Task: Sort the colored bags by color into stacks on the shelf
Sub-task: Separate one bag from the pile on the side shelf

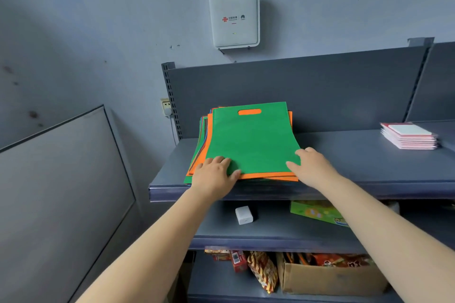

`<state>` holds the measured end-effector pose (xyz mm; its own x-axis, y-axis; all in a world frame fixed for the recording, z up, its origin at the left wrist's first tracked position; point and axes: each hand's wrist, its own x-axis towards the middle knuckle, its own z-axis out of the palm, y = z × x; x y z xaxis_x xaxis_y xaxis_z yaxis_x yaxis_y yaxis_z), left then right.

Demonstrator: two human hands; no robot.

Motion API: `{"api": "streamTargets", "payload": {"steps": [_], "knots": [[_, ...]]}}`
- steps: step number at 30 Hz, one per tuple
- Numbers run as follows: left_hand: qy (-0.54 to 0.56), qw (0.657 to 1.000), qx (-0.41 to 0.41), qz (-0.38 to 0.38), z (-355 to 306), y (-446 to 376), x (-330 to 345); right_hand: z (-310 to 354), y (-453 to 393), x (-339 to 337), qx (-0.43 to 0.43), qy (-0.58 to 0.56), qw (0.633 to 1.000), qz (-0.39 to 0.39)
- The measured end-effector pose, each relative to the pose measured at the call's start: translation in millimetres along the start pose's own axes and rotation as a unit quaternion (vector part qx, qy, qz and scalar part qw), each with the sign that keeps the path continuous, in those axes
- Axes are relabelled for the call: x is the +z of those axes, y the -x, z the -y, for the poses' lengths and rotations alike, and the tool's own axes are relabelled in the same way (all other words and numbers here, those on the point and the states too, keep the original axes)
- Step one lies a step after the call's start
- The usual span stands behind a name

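I have 1 mixed pile of bags (pixel 204 140) on the top shelf (pixel 357 155), green bag (pixel 251 140) uppermost. My left hand (pixel 214 174) and right hand (pixel 310 167) lie flat and relaxed on its near corners, probably steadying it before peeling.

A grey metal shelf (pixel 357 155) runs across the middle of the frame. On its left part lies a pile of flat bags (pixel 246 142), with a green bag on top. At the far right of the frame lies a stack of pink booklets (pixel 410 139).
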<state>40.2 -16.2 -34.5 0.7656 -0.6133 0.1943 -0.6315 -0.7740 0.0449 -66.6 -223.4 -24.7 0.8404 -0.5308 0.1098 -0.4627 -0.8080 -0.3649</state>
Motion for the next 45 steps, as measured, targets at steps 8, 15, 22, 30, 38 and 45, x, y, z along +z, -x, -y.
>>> {"api": "streamTargets", "payload": {"steps": [8, 15, 22, 30, 38, 45], "knots": [[0.043, 0.998, 0.052, -0.009, -8.3, -32.1, 14.2, -26.3, -52.1, 2.6, 0.036, -0.100, 0.991, -0.080], [0.064, 0.997, 0.010, -0.028, 3.8, -44.1, 13.2, -36.7, -68.3, -4.3, 0.031, -0.182, 0.963, -0.194], [0.137, 0.964, -0.227, -0.016, 47.4, -53.1, 6.4, -49.4, -72.5, -3.9, 0.020, -0.255, 0.936, -0.241], [0.212, 0.916, -0.319, -0.119, 70.0, -50.9, -9.5, -47.9, -66.5, -5.8, -0.035, -0.341, 0.899, -0.272], [0.229, 0.922, -0.313, 0.002, 67.4, -42.8, -3.5, -34.1, -69.0, -7.5, 0.011, -0.468, 0.847, -0.250], [0.302, 0.890, -0.330, -0.085, 72.2, -38.0, -3.2, -29.9, -57.3, -2.4, 0.032, -0.529, 0.816, -0.232]]}}
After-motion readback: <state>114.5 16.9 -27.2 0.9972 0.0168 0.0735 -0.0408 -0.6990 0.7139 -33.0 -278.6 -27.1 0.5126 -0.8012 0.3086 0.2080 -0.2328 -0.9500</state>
